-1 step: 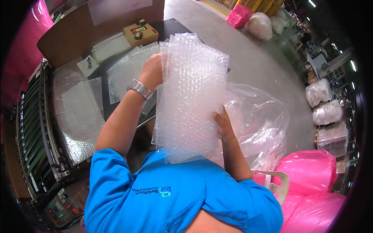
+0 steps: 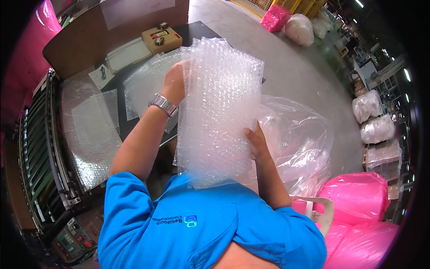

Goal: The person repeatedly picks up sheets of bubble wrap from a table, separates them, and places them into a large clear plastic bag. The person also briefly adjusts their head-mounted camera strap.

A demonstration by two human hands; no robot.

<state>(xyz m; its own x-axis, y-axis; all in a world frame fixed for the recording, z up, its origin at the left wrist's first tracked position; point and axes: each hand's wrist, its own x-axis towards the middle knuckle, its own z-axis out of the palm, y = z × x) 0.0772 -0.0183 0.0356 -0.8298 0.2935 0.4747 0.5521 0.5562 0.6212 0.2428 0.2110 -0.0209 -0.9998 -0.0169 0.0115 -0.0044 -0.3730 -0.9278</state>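
A stack of see-through bubble wrap sheets is held up in front of my chest, with its layers slightly fanned at the left and lower edges. My left hand, a metal watch on its wrist, grips the upper left edge; its fingertips are partly hidden by the wrap. On the right edge, lower down, my right hand clasps the stack with the thumb in front and the other fingers behind it. More bubble wrap pieces lie on the dark table beyond my left forearm.
Bubble wrap also covers the table's left part, beside a roller conveyor. A cardboard box with tape rolls stands at the back near a brown panel. At right are a large see-through plastic bag and pink wrapped bundles.
My left hand has shifted very slightly left, along with the sheets' left edge. My right hand stays in place.
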